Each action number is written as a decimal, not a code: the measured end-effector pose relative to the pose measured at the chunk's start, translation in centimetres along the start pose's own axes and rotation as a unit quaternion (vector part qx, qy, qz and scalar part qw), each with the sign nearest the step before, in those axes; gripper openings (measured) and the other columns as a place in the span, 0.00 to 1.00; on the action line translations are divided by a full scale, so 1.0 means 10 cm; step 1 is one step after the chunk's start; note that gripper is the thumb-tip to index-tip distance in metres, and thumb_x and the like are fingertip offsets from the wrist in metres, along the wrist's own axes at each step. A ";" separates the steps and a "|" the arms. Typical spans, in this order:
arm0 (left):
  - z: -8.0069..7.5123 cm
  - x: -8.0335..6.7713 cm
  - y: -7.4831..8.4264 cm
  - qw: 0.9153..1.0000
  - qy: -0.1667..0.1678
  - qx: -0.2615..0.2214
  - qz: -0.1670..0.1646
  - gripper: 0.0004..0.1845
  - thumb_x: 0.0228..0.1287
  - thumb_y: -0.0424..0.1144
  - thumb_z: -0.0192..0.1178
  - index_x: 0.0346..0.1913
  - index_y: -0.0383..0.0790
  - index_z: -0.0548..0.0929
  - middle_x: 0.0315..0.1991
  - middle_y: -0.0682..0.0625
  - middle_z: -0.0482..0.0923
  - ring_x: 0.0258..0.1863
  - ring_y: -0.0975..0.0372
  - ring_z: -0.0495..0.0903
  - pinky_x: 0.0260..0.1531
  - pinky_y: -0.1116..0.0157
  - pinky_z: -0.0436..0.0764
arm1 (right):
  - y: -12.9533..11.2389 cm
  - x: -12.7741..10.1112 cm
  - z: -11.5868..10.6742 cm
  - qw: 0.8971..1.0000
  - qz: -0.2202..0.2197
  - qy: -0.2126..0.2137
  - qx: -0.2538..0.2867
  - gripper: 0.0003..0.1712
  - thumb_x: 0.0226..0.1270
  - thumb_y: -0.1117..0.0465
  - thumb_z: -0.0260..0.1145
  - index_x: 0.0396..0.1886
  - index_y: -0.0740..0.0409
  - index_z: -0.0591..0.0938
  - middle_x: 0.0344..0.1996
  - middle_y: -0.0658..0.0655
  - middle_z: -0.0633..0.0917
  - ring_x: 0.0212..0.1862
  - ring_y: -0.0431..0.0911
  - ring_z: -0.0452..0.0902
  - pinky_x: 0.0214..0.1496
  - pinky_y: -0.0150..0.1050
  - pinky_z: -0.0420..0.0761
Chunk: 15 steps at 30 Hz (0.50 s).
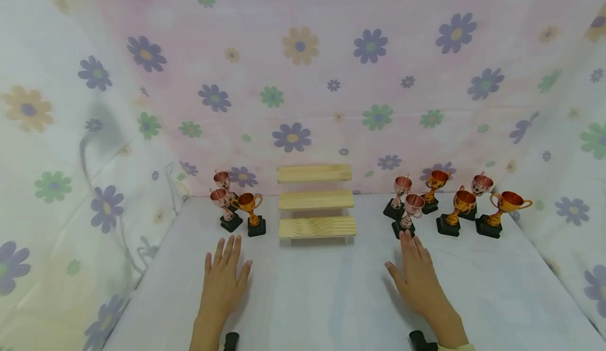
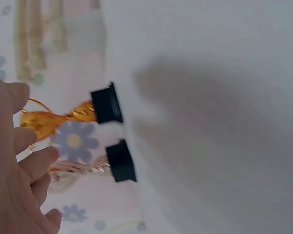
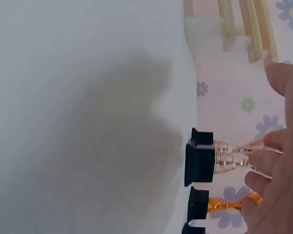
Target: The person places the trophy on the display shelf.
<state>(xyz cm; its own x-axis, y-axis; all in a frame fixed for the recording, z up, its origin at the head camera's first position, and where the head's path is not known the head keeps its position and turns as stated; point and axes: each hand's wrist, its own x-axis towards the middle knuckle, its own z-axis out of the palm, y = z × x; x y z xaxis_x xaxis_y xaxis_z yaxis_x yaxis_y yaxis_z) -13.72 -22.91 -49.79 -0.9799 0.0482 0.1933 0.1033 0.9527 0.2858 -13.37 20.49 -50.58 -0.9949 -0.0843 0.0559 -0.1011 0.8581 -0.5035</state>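
Observation:
My left hand (image 1: 222,282) is held over the table, fingers straight and holding nothing. Just beyond its fingertips stand a gold trophy cup (image 1: 255,224) and two rose-gold trophy cups (image 1: 230,221) on black bases. In the left wrist view a gold trophy (image 2: 106,104) and a rose-gold one (image 2: 121,161) show past the fingers. My right hand (image 1: 416,282), also holding nothing, stretches toward a second cluster; its fingertips overlap the base of the front rose-gold trophy (image 1: 413,204) in the head view. The right wrist view shows that cluster's black bases (image 3: 201,163) side-on.
A three-step light wooden stand (image 1: 316,227) is at the back middle, between the clusters. Further right are three gold trophies (image 1: 492,226) and another rose-gold one (image 1: 482,184), with one more rose-gold trophy (image 1: 394,208) behind the front one. Flowered cloth (image 1: 322,93) walls the white table (image 1: 312,298).

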 end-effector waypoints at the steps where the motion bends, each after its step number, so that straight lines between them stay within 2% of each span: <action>1: -0.02 0.01 0.04 1.000 -0.004 -0.009 0.000 0.35 0.77 0.48 0.54 0.79 0.36 0.60 0.77 0.37 0.61 0.78 0.41 0.53 0.75 0.34 0.50 | 0.02 0.00 -0.03 1.000 0.004 0.006 0.018 0.49 0.78 0.49 0.59 0.82 0.65 0.43 0.80 0.72 0.48 0.79 0.70 0.40 0.76 0.73 0.47; 5: -0.06 0.04 0.26 0.996 -0.031 -0.088 -0.013 0.29 0.75 0.45 0.58 0.73 0.38 0.71 0.68 0.39 0.75 0.71 0.43 0.69 0.72 0.39 0.65 | 0.12 -0.03 -0.21 0.993 0.037 0.035 0.111 0.46 0.79 0.52 0.59 0.81 0.67 0.45 0.77 0.75 0.54 0.76 0.73 0.47 0.73 0.75 0.55; 8: -0.04 0.09 0.45 0.982 -0.038 -0.185 -0.028 0.22 0.74 0.41 0.59 0.67 0.38 0.78 0.59 0.43 0.83 0.61 0.48 0.80 0.64 0.44 0.77 | 0.20 -0.05 -0.36 0.983 0.063 0.056 0.160 0.45 0.79 0.53 0.58 0.80 0.69 0.47 0.75 0.76 0.56 0.74 0.72 0.52 0.71 0.75 0.58; 12: 0.07 0.18 0.66 0.948 -0.040 -0.316 -0.032 0.18 0.74 0.37 0.59 0.61 0.32 0.81 0.50 0.43 0.87 0.50 0.53 0.85 0.53 0.55 0.85 | 0.30 -0.05 -0.51 0.974 0.086 0.075 0.196 0.43 0.80 0.51 0.57 0.79 0.70 0.50 0.74 0.77 0.60 0.72 0.71 0.57 0.70 0.72 0.63; 15: 0.16 0.24 0.79 0.911 -0.057 -0.406 -0.043 0.20 0.76 0.37 0.56 0.62 0.27 0.78 0.49 0.37 0.85 0.47 0.51 0.85 0.44 0.62 0.88 | 0.37 -0.03 -0.58 0.966 0.101 0.078 0.224 0.44 0.80 0.49 0.58 0.79 0.70 0.50 0.74 0.77 0.60 0.72 0.71 0.58 0.70 0.72 0.63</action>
<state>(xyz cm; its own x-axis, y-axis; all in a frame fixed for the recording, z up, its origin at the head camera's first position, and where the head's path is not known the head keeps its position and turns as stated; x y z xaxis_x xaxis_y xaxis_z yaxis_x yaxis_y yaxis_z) -15.55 -14.78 -48.55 -0.9969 0.0596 0.0516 0.0719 0.4198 0.9047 -13.39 26.67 -47.47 -0.9852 0.1688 0.0300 0.0672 0.5409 -0.8384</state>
